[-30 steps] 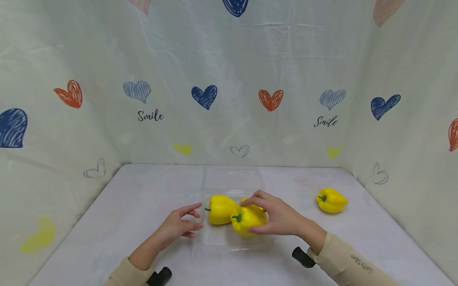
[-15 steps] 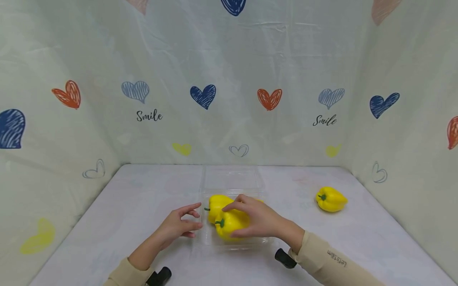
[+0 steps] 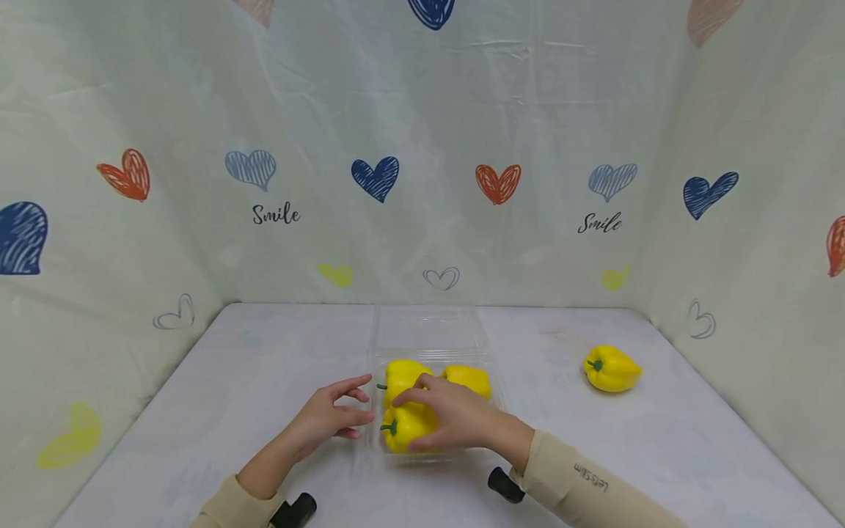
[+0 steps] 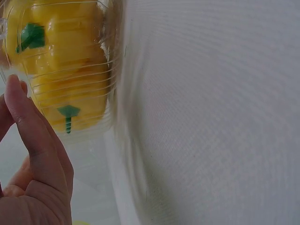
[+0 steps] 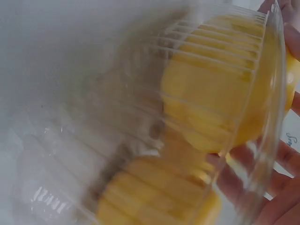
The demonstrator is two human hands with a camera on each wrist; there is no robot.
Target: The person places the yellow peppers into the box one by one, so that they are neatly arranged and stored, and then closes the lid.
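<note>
In the head view, a clear plastic clamshell box point(image 3: 428, 330) lies with its lid laid back, away from the person. My right hand point(image 3: 455, 418) grips a yellow bell pepper point(image 3: 401, 429) with a green stem, down in the front left of the box. Behind it, a second bell pepper point(image 3: 403, 372) sits at the back left and a third bell pepper point(image 3: 470, 378) at the back right. My left hand point(image 3: 330, 418) stays at the box's left side, fingers loosely extended and holding nothing. In the left wrist view, its fingertips point(image 4: 15, 86) are right at the box wall.
Another yellow bell pepper point(image 3: 612, 369) lies on the white tabletop point(image 3: 277, 345) at the right, away from the box. A curtain printed with hearts point(image 3: 376, 180) closes off the back and both sides.
My right hand has moved left and slightly nearer with its bell pepper, from the box's right half into the front left. The back-right pepper now shows. My left hand has not moved.
</note>
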